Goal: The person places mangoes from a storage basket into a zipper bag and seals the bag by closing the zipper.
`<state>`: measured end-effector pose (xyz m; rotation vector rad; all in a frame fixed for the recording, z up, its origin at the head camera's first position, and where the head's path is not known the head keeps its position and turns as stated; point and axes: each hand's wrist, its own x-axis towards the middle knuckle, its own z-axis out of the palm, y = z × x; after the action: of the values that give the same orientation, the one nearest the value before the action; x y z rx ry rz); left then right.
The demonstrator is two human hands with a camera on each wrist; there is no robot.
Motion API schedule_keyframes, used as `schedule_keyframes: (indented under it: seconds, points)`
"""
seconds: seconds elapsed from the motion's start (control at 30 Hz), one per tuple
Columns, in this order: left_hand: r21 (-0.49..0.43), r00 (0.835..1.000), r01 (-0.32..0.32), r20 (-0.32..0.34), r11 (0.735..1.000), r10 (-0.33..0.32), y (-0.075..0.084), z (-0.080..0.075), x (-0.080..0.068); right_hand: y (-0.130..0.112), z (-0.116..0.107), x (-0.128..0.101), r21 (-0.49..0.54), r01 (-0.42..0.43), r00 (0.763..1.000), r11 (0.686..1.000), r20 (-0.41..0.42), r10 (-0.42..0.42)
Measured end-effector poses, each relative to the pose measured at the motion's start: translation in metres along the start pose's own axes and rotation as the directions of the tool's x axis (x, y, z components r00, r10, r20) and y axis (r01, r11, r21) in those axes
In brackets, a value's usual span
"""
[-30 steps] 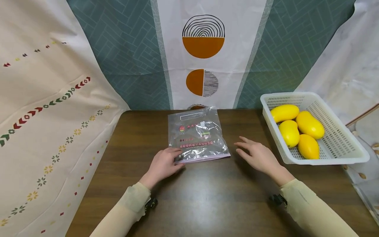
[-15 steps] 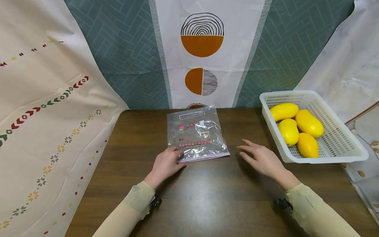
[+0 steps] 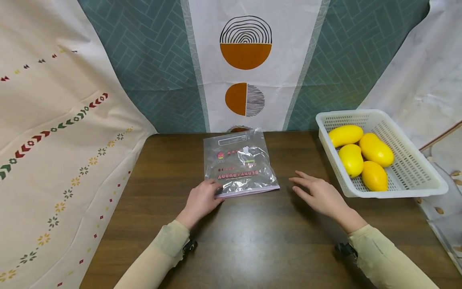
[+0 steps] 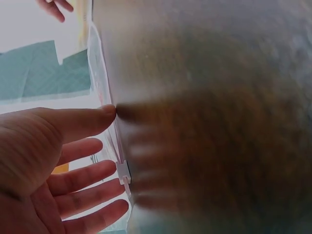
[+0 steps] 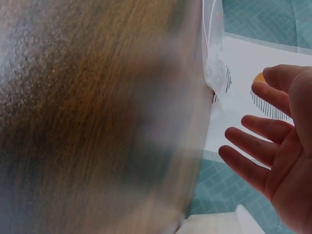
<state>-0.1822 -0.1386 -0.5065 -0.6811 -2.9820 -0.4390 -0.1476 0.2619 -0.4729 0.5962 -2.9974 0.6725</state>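
Observation:
A clear zip bag [image 3: 240, 162] with red print lies flat on the dark wooden table [image 3: 260, 241]. My left hand [image 3: 202, 200] rests at its near left corner. In the left wrist view the left hand [image 4: 73, 161] has straight fingers, and the thumb tip touches the bag's edge [image 4: 105, 122] above the white slider [image 4: 124, 173]. My right hand [image 3: 319, 194] hovers with spread fingers just right of the bag and holds nothing. In the right wrist view the right hand [image 5: 273, 151] is apart from the bag [image 5: 213, 53].
A white slatted basket [image 3: 397, 192] stands at the right table edge with several yellow mangoes [image 3: 375, 150] in it. Patterned cloths hang behind and to the left. Bare tabletop lies between my arms.
Almost nothing has changed. Both hands keep their places by the bag, and the bag has not moved.

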Motion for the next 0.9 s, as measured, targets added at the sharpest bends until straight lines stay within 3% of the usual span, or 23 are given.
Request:
schedule_keyframes:
  seconds: [0.37,0.9]
  points:
    - [-0.020,1.000,-0.024,0.003,1.000,0.024,-0.0041,-0.0013,0.0036,0.0005,-0.0010,0.0008,-0.002,0.006,1.000,1.000,-0.013,-0.006]
    - [0.034,0.996,-0.089,0.000,0.995,0.089,-0.0057,-0.0033,0.0065,0.0042,-0.0015,0.0010,0.006,0.007,1.000,1.000,0.000,-0.007]
